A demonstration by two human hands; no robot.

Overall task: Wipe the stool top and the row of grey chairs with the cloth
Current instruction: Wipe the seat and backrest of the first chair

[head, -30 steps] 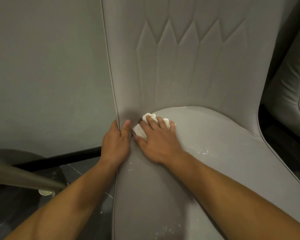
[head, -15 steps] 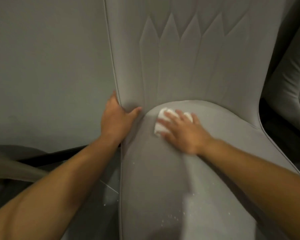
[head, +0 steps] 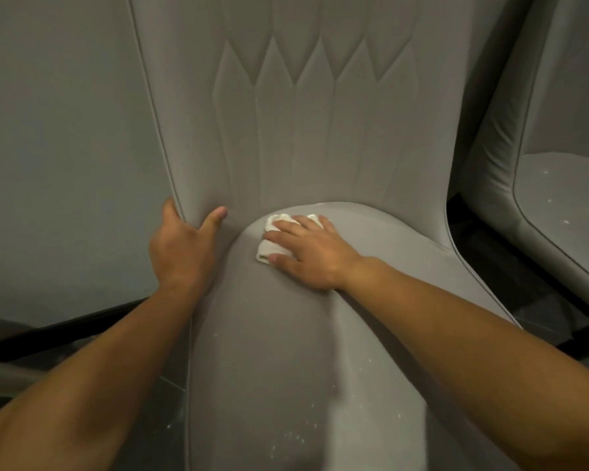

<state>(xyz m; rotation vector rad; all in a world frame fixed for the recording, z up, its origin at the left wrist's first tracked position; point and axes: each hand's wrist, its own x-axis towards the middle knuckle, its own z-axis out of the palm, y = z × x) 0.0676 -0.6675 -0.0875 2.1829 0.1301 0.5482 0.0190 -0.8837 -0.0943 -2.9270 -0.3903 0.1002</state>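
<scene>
A grey upholstered chair (head: 320,137) with a stitched diamond pattern on its backrest fills the middle of the view. My right hand (head: 310,253) lies flat with straight fingers on a folded white cloth (head: 269,246), pressing it onto the seat close to where seat and backrest meet. My left hand (head: 184,246) grips the left edge of the backrest near its base, thumb in front and fingers wrapped behind. White specks dot the seat's front part (head: 296,436). The stool is not in view.
A second grey chair (head: 551,185) stands close on the right, its seat sprinkled with white specks, with a dark gap between the two. A plain grey wall (head: 58,147) is at the left, over a dark baseboard and dark floor.
My right hand slid the cloth rightward along the back of the seat, away from the left corner. My left hand shifted from the seat's edge up onto the backrest's edge and gripped it.
</scene>
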